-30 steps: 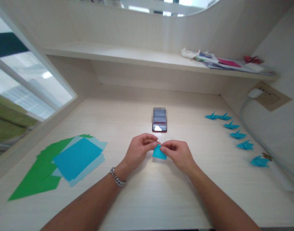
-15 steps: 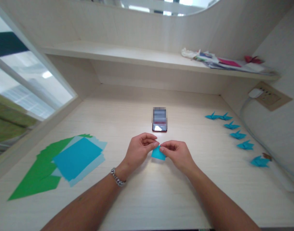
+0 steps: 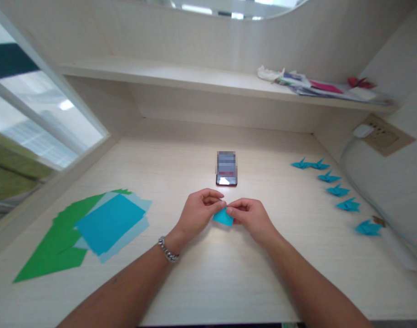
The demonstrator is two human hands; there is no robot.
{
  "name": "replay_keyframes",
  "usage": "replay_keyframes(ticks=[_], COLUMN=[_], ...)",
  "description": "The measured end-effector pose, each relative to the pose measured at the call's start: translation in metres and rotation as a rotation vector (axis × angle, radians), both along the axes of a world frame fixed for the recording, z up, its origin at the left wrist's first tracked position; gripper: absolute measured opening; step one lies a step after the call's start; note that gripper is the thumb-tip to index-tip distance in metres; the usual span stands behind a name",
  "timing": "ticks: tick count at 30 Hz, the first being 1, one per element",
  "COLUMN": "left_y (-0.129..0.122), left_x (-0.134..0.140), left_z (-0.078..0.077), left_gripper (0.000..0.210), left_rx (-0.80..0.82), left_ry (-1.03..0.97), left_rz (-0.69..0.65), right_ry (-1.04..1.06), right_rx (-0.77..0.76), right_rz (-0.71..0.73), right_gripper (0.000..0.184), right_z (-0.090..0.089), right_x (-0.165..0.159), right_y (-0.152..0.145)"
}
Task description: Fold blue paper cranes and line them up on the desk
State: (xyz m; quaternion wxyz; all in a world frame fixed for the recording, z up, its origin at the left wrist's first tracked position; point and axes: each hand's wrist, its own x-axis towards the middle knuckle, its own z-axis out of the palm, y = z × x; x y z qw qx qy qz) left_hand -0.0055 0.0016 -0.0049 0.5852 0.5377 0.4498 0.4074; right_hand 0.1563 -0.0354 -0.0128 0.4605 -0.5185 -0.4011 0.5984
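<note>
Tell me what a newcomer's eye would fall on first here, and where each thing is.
Probably the small piece of blue paper, pinched by the left hand and the right hand near the middle of the desk. Next, perhaps, the folded blue paper figures strung along the right side, and the spread of green sheets at the left, partly covered by blue sheets.

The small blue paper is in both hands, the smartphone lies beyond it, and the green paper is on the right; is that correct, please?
Not quite: the head view shows the green paper on the left. The left hand and right hand hold the small blue paper, and the smartphone lies beyond it.
</note>
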Motion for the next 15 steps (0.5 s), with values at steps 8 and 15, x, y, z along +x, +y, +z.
replay_keyframes(ticks=[8,15], left_y=[-0.0014,-0.0009], left_x=[0.0007,0.0004], left_z=[0.0018,0.0029], left_gripper=[0.022,0.019], left_rx=[-0.010,0.004], left_ry=[-0.023,-0.043], left_rz=[0.010,0.013], right_ry=[-0.053,-0.073], right_rx=[0.035,0.043], right_rz=[-0.008,-0.016], right_gripper=[0.023,0.024], right_z=[0.0028,0.0022], right_x=[0.0000,-0.0011], right_y=[-0.0002,-0.0005])
